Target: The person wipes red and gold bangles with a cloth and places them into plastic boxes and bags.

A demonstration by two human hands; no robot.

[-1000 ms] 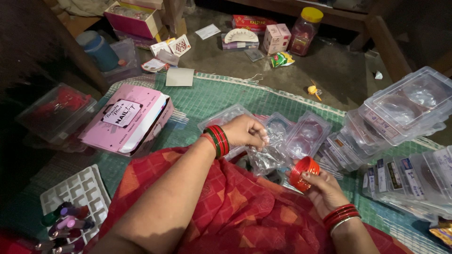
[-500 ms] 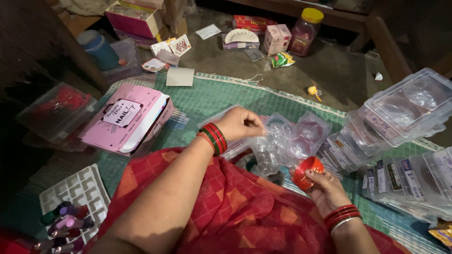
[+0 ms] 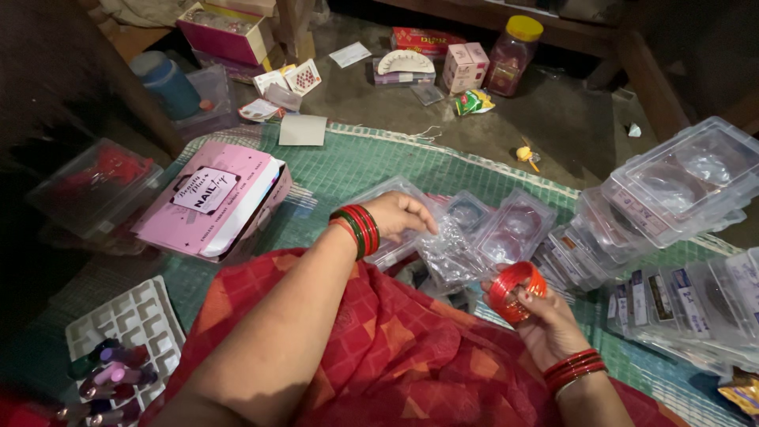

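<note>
On the green mat (image 3: 474,170) in front of your lap, your left hand (image 3: 403,215) rested knuckles-up on the clear plastic cases (image 3: 466,237), its grip curled shut over the crinkled edge of one clear wrapper or case; the plastic was too glossy and bunched to tell which layer you had pinched. Your right hand (image 3: 545,320) sat nearer to you and to the right, grip closed round a stack of red bangles (image 3: 515,291), fingertips on the outer rim and thumb underneath, the set tilted towards the cases.

To do this step well, you needed to keep the bangles squeezed as one stack, since loose ones would fan apart and slip. The left grip would have served better flat on the case base than pinching thin plastic, because a bunched wrapper hides the round pocket. You would have done well to line the stack over one round recess and hold it level rather than tilted.

Far left lay a pink box (image 3: 209,207), well apart from both hands, and near left a white tray (image 3: 126,320) with small bottles. More stacked clear boxes (image 3: 680,186) stood at the right, close enough that a wide elbow swing could topple them, so short moves were wise.
</note>
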